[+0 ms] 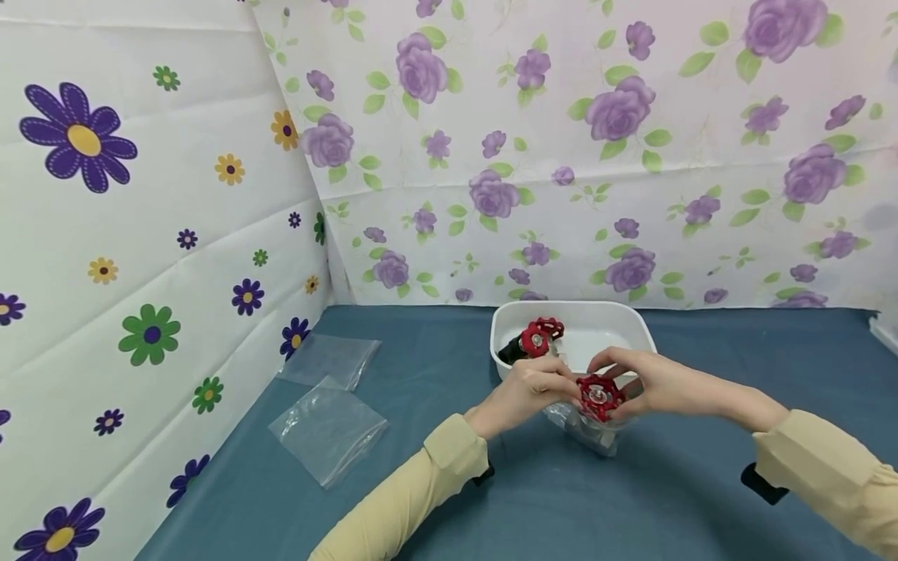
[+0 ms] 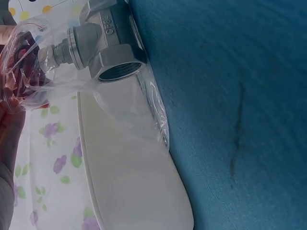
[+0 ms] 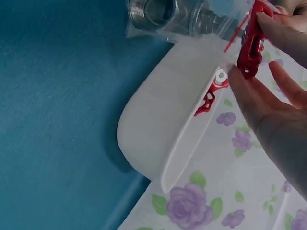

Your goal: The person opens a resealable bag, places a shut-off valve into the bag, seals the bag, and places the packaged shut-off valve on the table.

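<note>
Gripping the red wheel (image 1: 599, 396) between them, right hand (image 1: 644, 381) faces left hand (image 1: 531, 391), which seemingly pinches the bag (image 1: 588, 433).

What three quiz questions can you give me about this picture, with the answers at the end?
1. Pick one: the valve wheel between the left hand and the right hand is A) blue, B) red, C) green.
2. True or false: the white tub has red-wheeled things in it.
3. How many flat clear bags lie on the table, left of both hands?

Key: 1: B. 2: true. 3: two.
</note>
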`<state>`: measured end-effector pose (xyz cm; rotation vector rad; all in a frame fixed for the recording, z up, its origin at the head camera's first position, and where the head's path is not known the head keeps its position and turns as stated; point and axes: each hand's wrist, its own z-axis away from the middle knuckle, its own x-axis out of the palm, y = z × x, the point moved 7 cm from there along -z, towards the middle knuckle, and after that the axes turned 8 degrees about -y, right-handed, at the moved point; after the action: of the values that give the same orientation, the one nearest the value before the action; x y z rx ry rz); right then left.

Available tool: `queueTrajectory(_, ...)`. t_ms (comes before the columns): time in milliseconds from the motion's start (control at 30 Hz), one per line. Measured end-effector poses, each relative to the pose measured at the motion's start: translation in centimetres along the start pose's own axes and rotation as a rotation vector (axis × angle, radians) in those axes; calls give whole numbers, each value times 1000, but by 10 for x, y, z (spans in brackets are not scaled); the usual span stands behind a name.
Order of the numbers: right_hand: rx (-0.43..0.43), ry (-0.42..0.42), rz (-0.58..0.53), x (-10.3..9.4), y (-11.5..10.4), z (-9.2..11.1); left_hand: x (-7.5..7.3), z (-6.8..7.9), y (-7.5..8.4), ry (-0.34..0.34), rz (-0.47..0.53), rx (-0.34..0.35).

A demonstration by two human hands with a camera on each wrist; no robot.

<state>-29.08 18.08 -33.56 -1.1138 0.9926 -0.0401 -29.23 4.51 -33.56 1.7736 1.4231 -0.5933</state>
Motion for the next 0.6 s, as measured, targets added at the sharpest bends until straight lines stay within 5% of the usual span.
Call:
queueTrajectory(100,13,23,67,-2,2,3,-2,-1,3,1,-5,6)
queueTrajectory(300,97,-33,10,-4,14,16,-15,-9,25,1,-14,17)
queueTrajectory(600,191,-110,-39,-1,29,16,-12,-8,18,6,-17,0)
